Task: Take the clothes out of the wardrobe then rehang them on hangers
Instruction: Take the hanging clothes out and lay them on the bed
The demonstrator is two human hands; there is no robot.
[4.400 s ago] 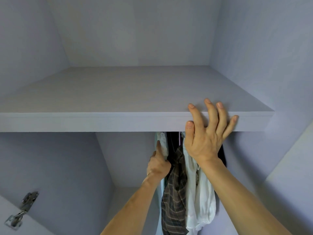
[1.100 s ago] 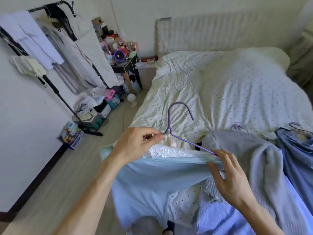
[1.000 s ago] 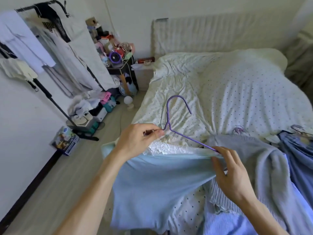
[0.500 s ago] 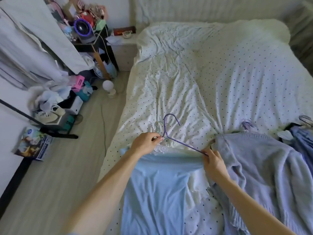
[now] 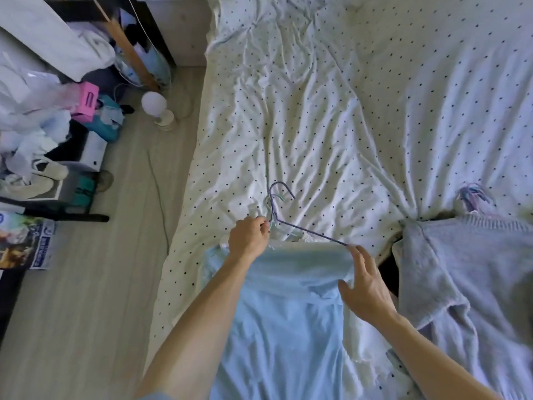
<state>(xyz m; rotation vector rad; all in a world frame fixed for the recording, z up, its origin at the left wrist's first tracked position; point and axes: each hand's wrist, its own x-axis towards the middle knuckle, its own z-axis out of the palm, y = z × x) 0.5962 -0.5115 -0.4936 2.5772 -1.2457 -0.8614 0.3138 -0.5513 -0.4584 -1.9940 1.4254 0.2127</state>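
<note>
Pinching purple hanger point(image 5: 305, 230) at its neck with left hand point(image 5: 248, 241), right hand point(image 5: 366, 287) fingers spread loose at hanger's far tip, blue garment point(image 5: 288, 313) draped beneath hanger

Reaching far with both bare forearms; pinching the hanger point(image 5: 311, 232) in the left grip point(image 5: 248, 241), keeping the right grip point(image 5: 366, 287) palm down, fingers spread.

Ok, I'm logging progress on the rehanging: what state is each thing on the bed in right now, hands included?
Purple hanger: lying on the bed, right arm bare.
Light blue garment: spread flat, top edge at the hanger.
Grey sweater: lying flat on the bed.
Bed sheet: wrinkled.
Left hand: pinches the hanger's neck.
Right hand: fingers spread, touching the garment's shoulder by the hanger's tip.
</note>
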